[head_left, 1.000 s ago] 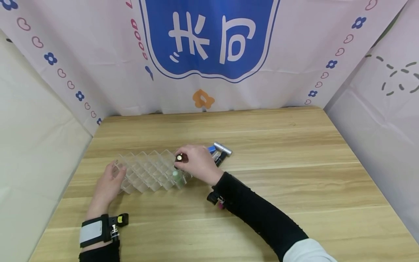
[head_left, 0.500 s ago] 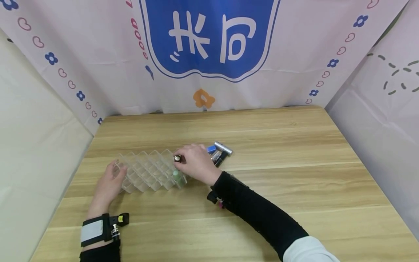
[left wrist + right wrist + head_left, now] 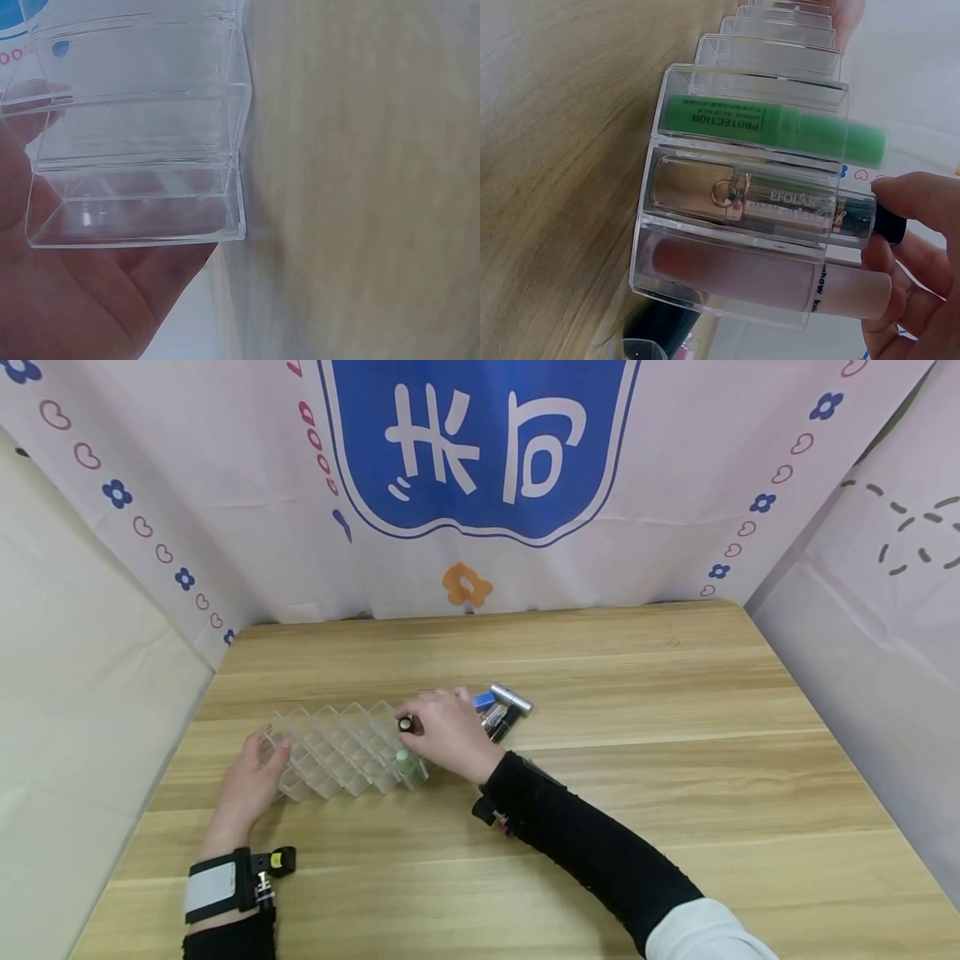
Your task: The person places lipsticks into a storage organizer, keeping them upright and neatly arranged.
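Observation:
A clear plastic lipstick organizer (image 3: 337, 750) with diamond-shaped slots sits on the table. My left hand (image 3: 251, 781) grips its left end, thumb on the near side; in the left wrist view the fingers show through the plastic. At the right end, my right hand (image 3: 450, 735) pinches the black cap of a clear lip gloss tube (image 3: 780, 199), whose body is inside a slot. Beside that tube, a green lip balm (image 3: 727, 124) occupies one neighbouring slot and a pinkish lip gloss tube (image 3: 855, 291) the other. My lower right fingers are right at the pinkish tube's cap.
Behind my right hand lie loose cosmetics on the wooden table (image 3: 600, 810): a silver tube (image 3: 512, 698), a blue item (image 3: 484, 702) and a black tube (image 3: 506, 724). A printed white cloth (image 3: 675, 527) hangs along the table's back edge.
My right hand has shifted slightly left with the black-capped tube, which is a bit lower in the organizer. The left hand keeps its grip in place.

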A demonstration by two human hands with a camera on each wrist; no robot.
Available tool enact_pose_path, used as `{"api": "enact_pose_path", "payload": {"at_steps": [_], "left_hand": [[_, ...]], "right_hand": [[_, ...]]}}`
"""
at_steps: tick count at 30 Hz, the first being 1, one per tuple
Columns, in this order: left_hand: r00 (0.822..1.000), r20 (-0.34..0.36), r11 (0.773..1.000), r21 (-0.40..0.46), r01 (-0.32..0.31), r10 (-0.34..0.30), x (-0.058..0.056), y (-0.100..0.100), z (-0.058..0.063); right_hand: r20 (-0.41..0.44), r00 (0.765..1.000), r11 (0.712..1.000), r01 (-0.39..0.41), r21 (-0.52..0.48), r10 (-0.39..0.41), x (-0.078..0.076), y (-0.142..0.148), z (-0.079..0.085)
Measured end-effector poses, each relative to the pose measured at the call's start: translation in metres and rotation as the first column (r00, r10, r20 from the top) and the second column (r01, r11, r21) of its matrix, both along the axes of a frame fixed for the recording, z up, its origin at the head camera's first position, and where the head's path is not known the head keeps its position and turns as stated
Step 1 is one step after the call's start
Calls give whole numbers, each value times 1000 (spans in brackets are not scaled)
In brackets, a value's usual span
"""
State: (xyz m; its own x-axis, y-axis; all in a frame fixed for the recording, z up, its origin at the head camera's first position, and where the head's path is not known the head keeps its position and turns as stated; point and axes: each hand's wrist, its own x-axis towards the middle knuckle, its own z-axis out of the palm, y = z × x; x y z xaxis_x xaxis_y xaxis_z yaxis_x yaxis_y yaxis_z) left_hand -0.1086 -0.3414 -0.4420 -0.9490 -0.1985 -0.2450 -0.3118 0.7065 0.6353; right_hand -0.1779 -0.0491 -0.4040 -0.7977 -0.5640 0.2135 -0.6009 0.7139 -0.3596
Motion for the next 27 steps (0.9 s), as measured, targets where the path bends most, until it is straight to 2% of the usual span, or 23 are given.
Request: {"api": "enact_pose_path", "payload": {"at_steps": [18, 27], "left_hand": [[1000, -22, 1000, 24, 6, -5, 1, -1, 0], [1000, -23, 999, 39, -3, 4, 2, 1, 1]], "right_hand": [[-48, 999, 999, -8, 47, 11, 2, 0, -2], [-26, 999, 998, -24, 50, 26, 2, -1, -2]]}}
